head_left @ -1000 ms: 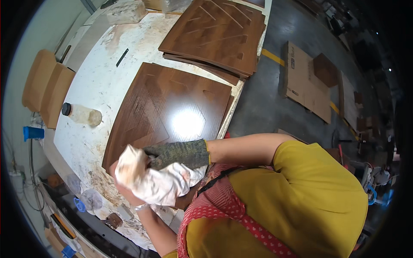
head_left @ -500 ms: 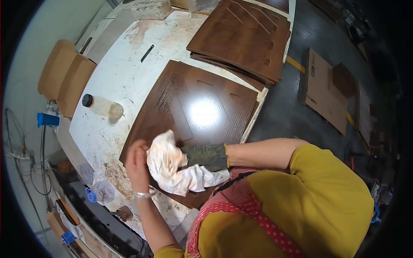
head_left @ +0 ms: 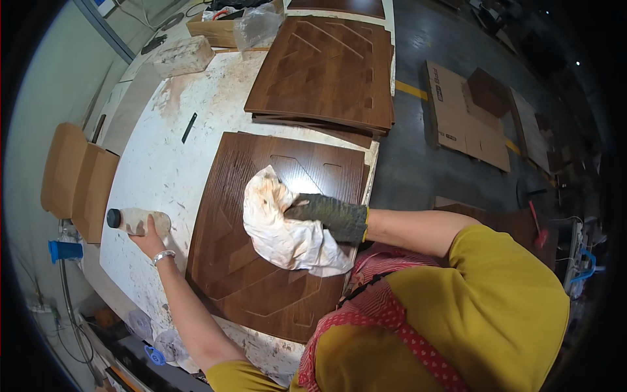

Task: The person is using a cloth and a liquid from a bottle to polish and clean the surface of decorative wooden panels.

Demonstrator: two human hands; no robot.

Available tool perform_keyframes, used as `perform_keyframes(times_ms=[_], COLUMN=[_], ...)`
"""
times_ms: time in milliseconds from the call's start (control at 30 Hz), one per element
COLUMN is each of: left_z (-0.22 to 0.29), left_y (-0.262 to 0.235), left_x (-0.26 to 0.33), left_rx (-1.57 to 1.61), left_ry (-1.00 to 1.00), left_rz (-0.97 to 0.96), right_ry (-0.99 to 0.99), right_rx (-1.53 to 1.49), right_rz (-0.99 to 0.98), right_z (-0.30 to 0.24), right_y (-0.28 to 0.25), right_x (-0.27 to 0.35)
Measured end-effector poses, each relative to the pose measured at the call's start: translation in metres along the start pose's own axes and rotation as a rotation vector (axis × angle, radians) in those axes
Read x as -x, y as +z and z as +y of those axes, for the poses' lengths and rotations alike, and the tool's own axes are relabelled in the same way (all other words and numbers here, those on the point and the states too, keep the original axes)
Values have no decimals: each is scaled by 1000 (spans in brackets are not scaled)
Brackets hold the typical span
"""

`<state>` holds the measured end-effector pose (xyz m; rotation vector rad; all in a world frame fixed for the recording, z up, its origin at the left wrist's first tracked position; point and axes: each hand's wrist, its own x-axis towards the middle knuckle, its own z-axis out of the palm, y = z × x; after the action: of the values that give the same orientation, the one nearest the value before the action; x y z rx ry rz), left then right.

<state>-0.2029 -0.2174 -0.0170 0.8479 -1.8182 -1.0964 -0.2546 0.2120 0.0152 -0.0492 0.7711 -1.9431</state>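
On the left side of the white table, my left hand (head_left: 151, 240) has its fingers wrapped round a clear plastic bottle (head_left: 136, 220) with a black cap, which lies on its side. A silver bracelet circles that wrist. My right hand (head_left: 330, 214), in a dark grey-green glove with a yellow cuff, grips a crumpled white cloth (head_left: 277, 232) stained with brown. The cloth lies over a dark brown wooden panel (head_left: 241, 287) with carved line grooves. The gloved thumb shows against the cloth; other fingers are partly hidden by it.
A stack of brown panels (head_left: 320, 72) stands beyond. A small black strip (head_left: 189, 128) lies on the stained table (head_left: 153, 157). At the left are an open cardboard box (head_left: 78, 179) and a blue cup (head_left: 65, 251). Flattened cardboard (head_left: 457, 121) rests on the floor at right.
My left hand has moved from beside the cloth out to the bottle and taken hold of it. My right hand has shifted the cloth to the right on the panel. The view has shifted too.
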Motion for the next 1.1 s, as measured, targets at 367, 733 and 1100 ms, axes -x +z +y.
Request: perform_keyframes(times_ms=[367,733,1100], left_z=[211,214,237], left_y=[-9,-26,-32], left_x=[174,175,190], left_rx=[-813,-1119,-1094], left_ry=[816,888,1056], left_rz=[-845,-776,-757], right_ry=[-60,-297,-50], right_rx=[-65,449,143], right_rz=[32,-7,-108], right_z=[-22,-28,-24], right_y=[3,23,31], right_x=[-3,15,24])
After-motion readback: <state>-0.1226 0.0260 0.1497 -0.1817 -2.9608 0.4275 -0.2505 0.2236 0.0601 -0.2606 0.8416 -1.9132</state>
